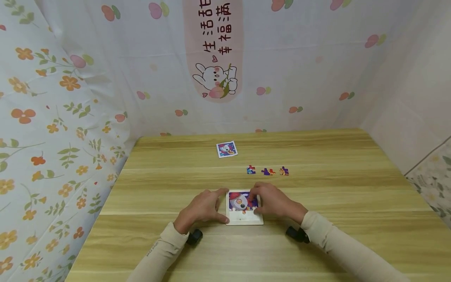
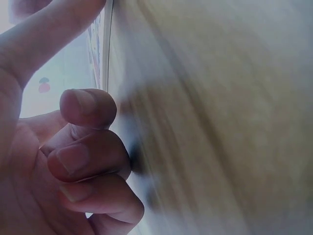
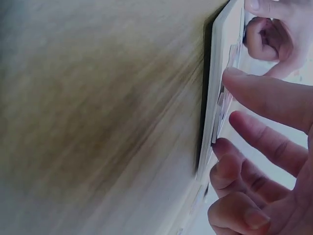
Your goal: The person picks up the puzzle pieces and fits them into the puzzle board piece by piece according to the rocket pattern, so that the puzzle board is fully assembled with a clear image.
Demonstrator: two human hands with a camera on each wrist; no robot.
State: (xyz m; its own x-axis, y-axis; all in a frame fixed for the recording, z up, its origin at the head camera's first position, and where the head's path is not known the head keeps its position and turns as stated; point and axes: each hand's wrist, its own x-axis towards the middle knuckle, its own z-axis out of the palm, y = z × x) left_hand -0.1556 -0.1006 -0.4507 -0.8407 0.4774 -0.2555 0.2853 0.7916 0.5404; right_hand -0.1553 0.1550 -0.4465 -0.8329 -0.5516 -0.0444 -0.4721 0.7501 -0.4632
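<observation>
In the head view a square puzzle tray (image 1: 244,224) with a pale rim lies flat on the table. Joined pieces showing a white cartoon character (image 1: 239,201) fill its upper part; the lower part is bare. My left hand (image 1: 204,206) holds the tray's left side, index finger at the far corner and thumb at the near one. Over the tray's right side, my right hand (image 1: 271,200) spans a puzzle piece (image 1: 253,204) between index finger and thumb. The right wrist view shows the thumb (image 3: 264,95) touching down at the pieces; the fingers partly hide the contact.
Three loose puzzle pieces lie in a row beyond the tray: a blue-and-red one (image 1: 251,170), a purple-and-orange one (image 1: 268,172) and another purple one (image 1: 284,171). Farther back is a small picture card (image 1: 227,149). Patterned cloth (image 1: 282,70) hangs behind the wooden table (image 1: 169,176).
</observation>
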